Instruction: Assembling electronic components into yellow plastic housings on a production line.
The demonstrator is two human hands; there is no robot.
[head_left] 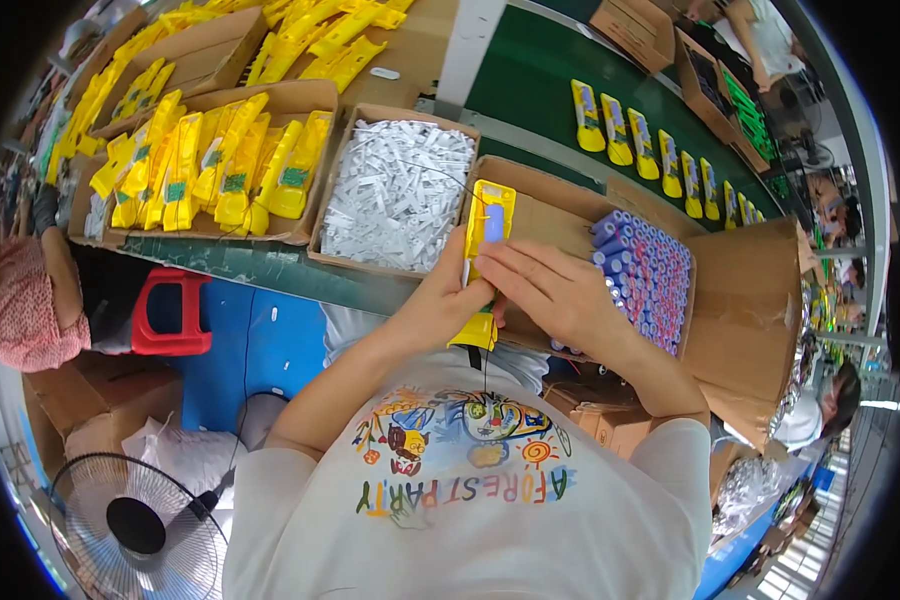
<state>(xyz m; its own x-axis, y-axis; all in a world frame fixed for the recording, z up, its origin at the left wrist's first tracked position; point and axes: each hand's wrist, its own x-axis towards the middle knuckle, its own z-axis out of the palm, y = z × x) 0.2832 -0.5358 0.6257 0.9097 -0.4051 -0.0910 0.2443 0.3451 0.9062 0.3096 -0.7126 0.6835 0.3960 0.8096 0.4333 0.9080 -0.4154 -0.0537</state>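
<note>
My left hand [442, 302] is wrapped round a long yellow plastic casing [503, 192], held upright in front of my chest. A light purple cylindrical battery cell [494, 222] lies in the casing's open upper half. My right hand [560, 300] reaches across from the right with its fingers together, pressing on the casing at the cell's lower end. The fingers hide the casing's middle. Its lower end shows beneath my hands, with a bit of green board and a dark wire.
Left of the hands stands a box of white small parts [400, 190], then a box of yellow casings with green boards [232, 175]. At right, a carton holds many purple cells [645, 270]. Filled casings [642, 145] line the green belt [530, 80]. A red stool [172, 312] and fan [135, 525] stand left.
</note>
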